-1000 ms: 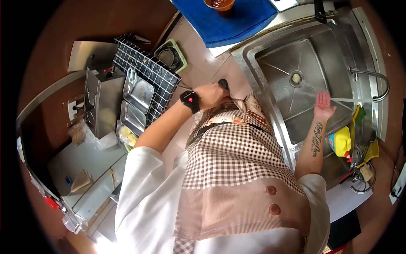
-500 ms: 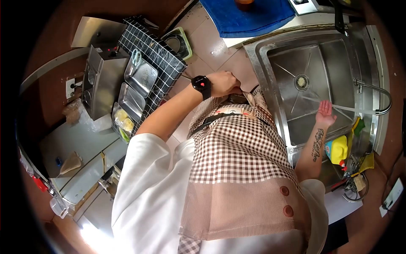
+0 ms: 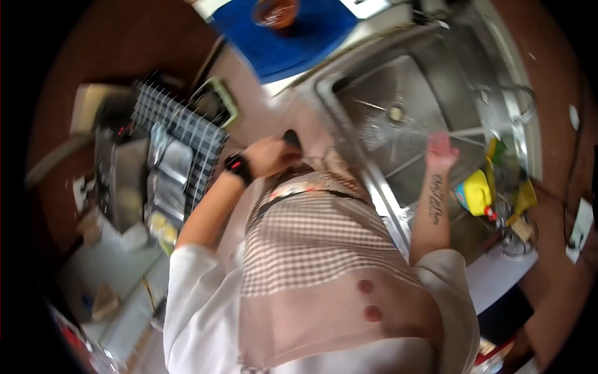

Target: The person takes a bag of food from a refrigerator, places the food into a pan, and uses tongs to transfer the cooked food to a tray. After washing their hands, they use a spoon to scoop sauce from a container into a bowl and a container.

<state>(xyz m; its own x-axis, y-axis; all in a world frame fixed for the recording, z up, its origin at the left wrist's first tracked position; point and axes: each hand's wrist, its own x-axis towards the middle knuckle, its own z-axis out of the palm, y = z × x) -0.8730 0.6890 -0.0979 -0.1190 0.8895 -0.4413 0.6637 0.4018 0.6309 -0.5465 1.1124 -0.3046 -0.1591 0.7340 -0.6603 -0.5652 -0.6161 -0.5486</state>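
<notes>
My left hand (image 3: 271, 157), with a black watch on the wrist, is over the front of the checked apron (image 3: 299, 243). Its fingers are curled and blurred beside a small dark object (image 3: 291, 138); whether they grip it is unclear. Over the steel sink (image 3: 367, 93), my right hand (image 3: 441, 151) is open, palm up and empty, with its fingers close to a thin stream of water. The drain (image 3: 395, 113) lies beyond it, up and to the left. A curved faucet (image 3: 529, 106) stands at the sink's right side.
A yellow bottle (image 3: 477, 193) with a red cap lies at the sink's lower right. A blue cloth (image 3: 280, 53) with an orange-brown bowl (image 3: 276, 14) on it is at the top. Metal trays (image 3: 174, 163) stand at the left beside a checked cover (image 3: 180, 112). Wires and a socket are at the right.
The view has swung, shifting the sink and apron leftward, and is blurred. My left hand has come away from the apron cloth it was pinching. My right hand stays open over the sink.
</notes>
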